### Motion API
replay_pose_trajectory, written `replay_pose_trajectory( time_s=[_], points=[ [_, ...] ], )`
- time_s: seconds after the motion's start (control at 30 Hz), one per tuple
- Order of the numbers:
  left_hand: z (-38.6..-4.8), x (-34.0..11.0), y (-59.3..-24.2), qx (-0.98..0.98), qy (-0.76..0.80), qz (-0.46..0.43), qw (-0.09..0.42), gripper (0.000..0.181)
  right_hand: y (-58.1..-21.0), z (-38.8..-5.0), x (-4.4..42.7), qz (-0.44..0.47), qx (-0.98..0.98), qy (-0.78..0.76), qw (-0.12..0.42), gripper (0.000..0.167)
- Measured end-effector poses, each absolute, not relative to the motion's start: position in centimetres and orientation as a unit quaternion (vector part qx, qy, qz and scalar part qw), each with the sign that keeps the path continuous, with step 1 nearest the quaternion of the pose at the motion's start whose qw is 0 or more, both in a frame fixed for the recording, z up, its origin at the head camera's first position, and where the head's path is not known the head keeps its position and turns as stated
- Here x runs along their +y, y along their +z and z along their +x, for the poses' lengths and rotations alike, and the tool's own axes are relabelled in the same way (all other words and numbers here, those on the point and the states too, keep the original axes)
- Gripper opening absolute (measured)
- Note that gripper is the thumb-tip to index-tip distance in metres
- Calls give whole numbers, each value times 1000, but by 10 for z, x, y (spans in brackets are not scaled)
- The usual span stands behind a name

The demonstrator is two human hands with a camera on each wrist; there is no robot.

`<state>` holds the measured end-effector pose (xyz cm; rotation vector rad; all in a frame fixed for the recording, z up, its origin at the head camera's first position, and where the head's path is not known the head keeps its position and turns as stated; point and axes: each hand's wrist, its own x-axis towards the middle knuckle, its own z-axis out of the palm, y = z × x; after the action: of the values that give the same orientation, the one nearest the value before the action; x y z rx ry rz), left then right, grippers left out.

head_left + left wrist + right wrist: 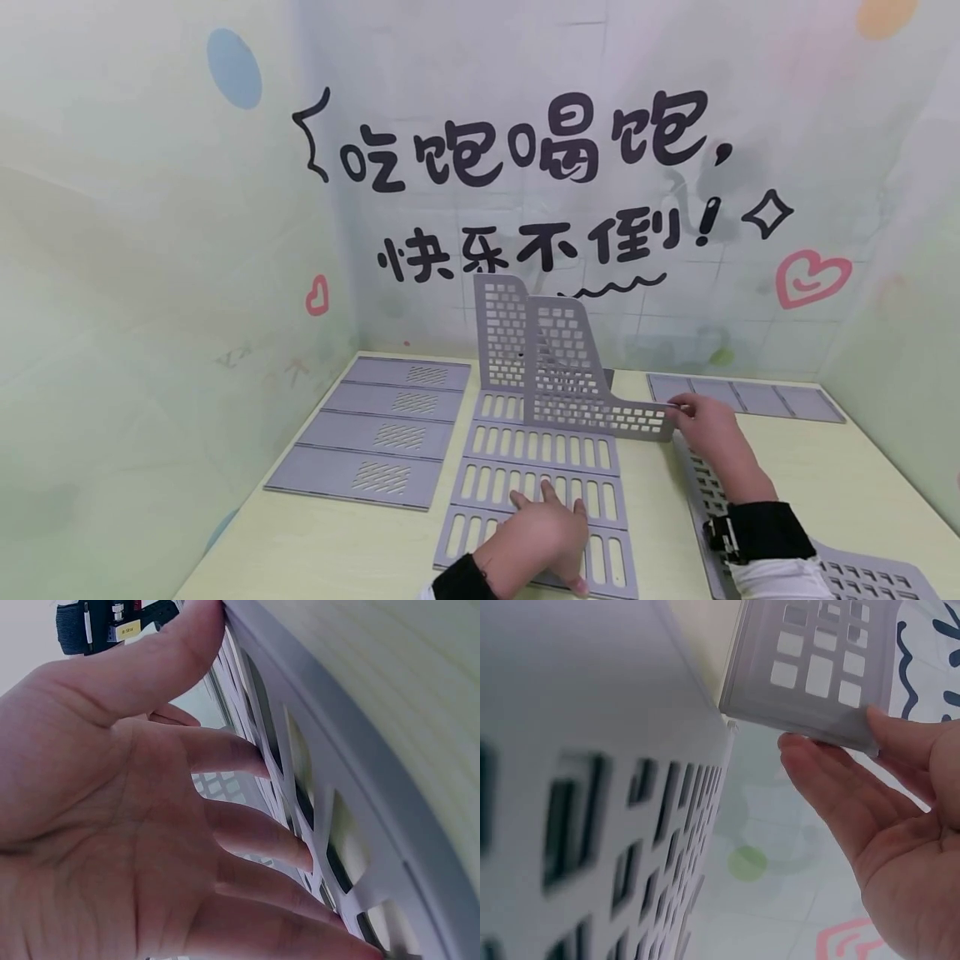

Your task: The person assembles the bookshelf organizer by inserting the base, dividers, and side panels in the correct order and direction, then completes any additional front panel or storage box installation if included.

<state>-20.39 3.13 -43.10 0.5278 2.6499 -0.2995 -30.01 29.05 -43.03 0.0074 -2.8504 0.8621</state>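
Observation:
My left hand (543, 533) rests with spread fingers on a grey panel base (628, 567) made of joined slotted sections lying flat on the table. In the left wrist view its fingertips touch the slotted panel (337, 761) and the thumb lies near its edge. Upright at the far part of the base stand two grey perforated side panels, a rear one (504, 385) and a nearer one (531, 358). My right hand (712, 433) pinches the low end of the nearer panel between thumb and fingers; the right wrist view shows this panel's end (832, 712) in the grip.
Another perforated panel (870, 558) lies on the table (810, 475) under and beside my right forearm. Joined grey panels (337, 429) with slanted slots lie at left; a plain panel strip (742, 396) lies at back right. Printed walls enclose the table.

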Motion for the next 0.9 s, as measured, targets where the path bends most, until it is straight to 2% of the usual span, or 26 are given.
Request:
replay_pose_trajectory(
  time_s=[0.37, 0.8, 0.9],
  points=[
    [-206, 31, -432, 951, -106, 196, 215, 101, -433, -305, 270, 40, -953, 284, 94, 35],
    [-205, 30, -428, 949, -104, 195, 224, 100, -440, -305, 237, 87, -939, 332, 27, 51],
    [-205, 30, -427, 949, -103, 192, 228, 100, -441, -304, 233, 104, -937, 332, 26, 55]
  ],
)
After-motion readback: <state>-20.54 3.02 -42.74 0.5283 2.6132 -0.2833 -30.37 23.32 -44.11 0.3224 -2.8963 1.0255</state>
